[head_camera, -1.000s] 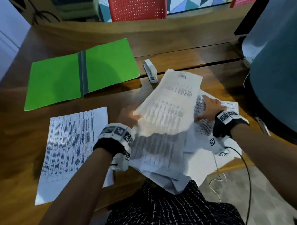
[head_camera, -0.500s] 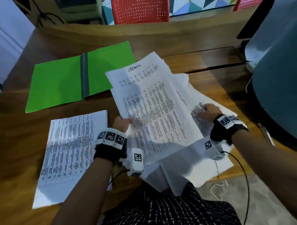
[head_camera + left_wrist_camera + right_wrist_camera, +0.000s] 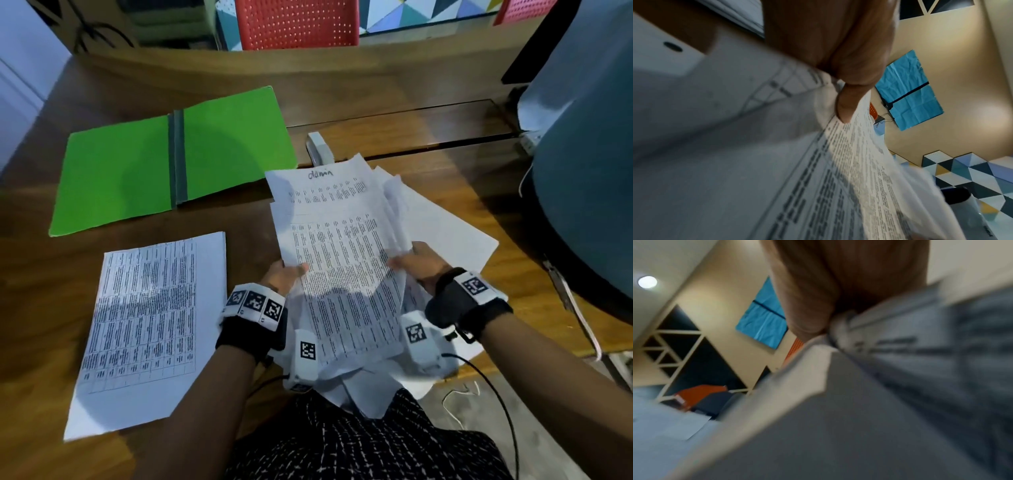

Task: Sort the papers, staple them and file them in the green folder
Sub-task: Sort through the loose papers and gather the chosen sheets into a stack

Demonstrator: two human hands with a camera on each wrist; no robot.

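Near the lower centre of the head view, both hands hold a loose bundle of printed papers (image 3: 339,267) tilted up off the wooden desk (image 3: 394,137). On the bundle's left edge the left hand (image 3: 286,274) pinches the sheets, thumb on top; the left wrist view shows that thumb (image 3: 846,104) pressed onto the printed page with the paper curling away beneath it. At the bundle's right edge the right hand (image 3: 419,263) grips several fanned sheets (its wrist view is blurred, showing only a finger curled against the paper edge (image 3: 809,321)). More white sheets (image 3: 455,240) lie spread under and to the right of the held bundle, some hanging over the desk's near edge. A separate printed sheet (image 3: 144,318) lies flat in the lower left of the frame. Above it, in the upper left, the green folder (image 3: 164,164) lies open and flat, its grey spine running down the middle. Just right of the folder, a white stapler (image 3: 318,149) sits partly hidden behind the top of the held papers
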